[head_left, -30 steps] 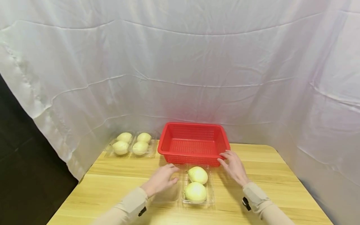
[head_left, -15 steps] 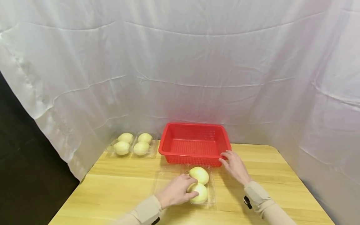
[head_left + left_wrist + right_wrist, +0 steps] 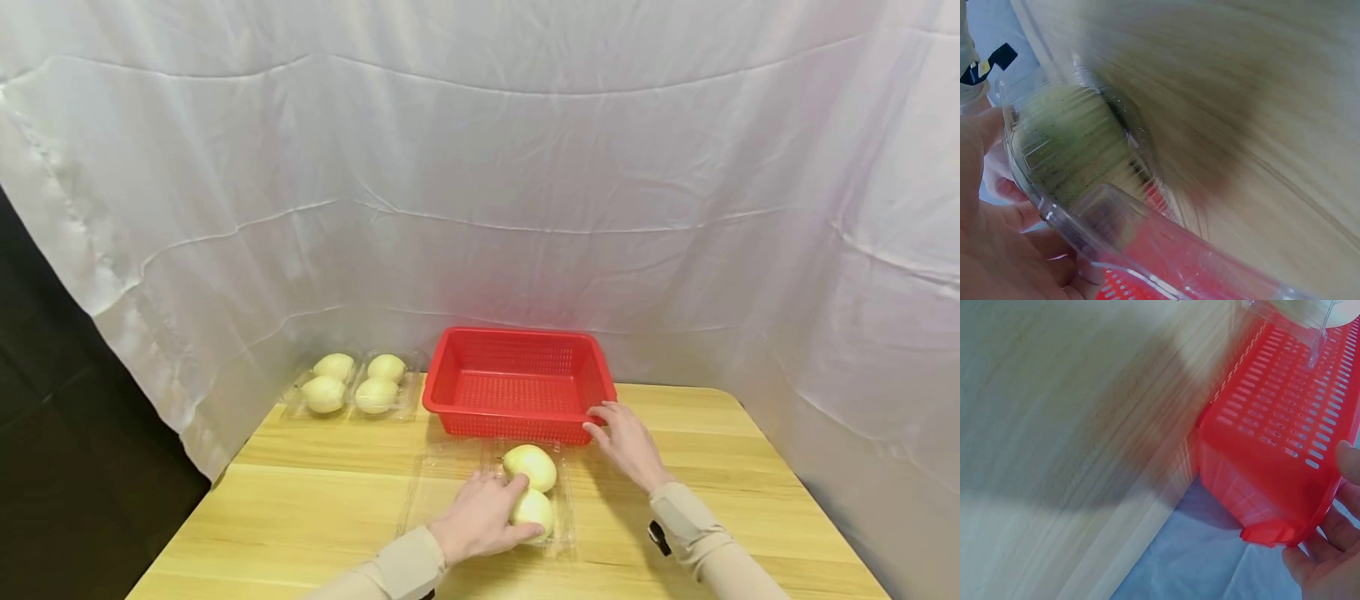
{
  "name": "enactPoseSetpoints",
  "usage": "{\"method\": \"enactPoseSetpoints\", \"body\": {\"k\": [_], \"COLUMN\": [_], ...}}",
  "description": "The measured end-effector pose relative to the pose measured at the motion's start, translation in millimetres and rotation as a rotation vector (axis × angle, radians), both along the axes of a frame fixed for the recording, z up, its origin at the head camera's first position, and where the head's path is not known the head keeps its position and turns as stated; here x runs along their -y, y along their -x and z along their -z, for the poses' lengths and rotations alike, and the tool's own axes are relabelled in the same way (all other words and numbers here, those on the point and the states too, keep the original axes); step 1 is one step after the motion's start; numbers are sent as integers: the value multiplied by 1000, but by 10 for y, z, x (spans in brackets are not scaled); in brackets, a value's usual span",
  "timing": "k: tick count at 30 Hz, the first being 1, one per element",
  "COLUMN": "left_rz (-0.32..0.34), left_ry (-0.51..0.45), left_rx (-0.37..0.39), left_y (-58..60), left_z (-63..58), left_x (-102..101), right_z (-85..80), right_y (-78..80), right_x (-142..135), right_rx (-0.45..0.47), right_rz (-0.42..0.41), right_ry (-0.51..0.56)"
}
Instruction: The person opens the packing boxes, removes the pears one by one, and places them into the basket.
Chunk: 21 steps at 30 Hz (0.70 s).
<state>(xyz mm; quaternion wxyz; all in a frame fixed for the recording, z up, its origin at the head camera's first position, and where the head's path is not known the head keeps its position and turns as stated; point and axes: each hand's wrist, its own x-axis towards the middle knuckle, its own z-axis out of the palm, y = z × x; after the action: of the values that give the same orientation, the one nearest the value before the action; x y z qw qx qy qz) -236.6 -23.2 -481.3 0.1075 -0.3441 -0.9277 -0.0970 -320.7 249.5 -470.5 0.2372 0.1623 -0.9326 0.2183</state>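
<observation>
A clear plastic clamshell [image 3: 566,533] lies spread on the table before the red basket, its lid [image 3: 438,479] folded out to the left. Two pale yellow pears sit in its right half, a far pear [image 3: 530,467] and a near pear [image 3: 536,510]. My left hand [image 3: 480,521] holds the near pear from the left, thumb on its near side and fingers toward its far side. In the left wrist view the pear [image 3: 1066,137] shows through the ribbed plastic wall. At the near right corner of the red basket [image 3: 480,423], my right hand [image 3: 628,446] grips the rim.
Two clear clamshells with pears stand at the back left: a left pear [image 3: 324,394] and a right pear [image 3: 377,395] are their front ones. A pale curtain [image 3: 525,167] hangs behind the wooden table [image 3: 300,517]. The basket's slotted wall [image 3: 1272,394] faces the right wrist camera.
My left hand has moved right from over the clamshell's lid to the near pear and settled its fingers on it. My right hand has stayed at the basket's corner.
</observation>
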Motion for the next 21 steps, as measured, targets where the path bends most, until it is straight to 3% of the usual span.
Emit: {"method": "enactPoseSetpoints", "body": {"k": [7, 13, 21], "left_rz": [-51, -124, -150], "left_ry": [-19, -94, -180], "left_rx": [7, 36, 44], "left_y": [56, 61, 36], "left_z": [46, 68, 74], "left_x": [-88, -152, -150], "right_z": [-3, -16, -10], "right_y": [-9, -7, -2], "right_x": [14, 13, 10], "right_rx": [-10, -11, -20], "right_rz": [6, 8, 8], "right_ry": [3, 10, 11]}}
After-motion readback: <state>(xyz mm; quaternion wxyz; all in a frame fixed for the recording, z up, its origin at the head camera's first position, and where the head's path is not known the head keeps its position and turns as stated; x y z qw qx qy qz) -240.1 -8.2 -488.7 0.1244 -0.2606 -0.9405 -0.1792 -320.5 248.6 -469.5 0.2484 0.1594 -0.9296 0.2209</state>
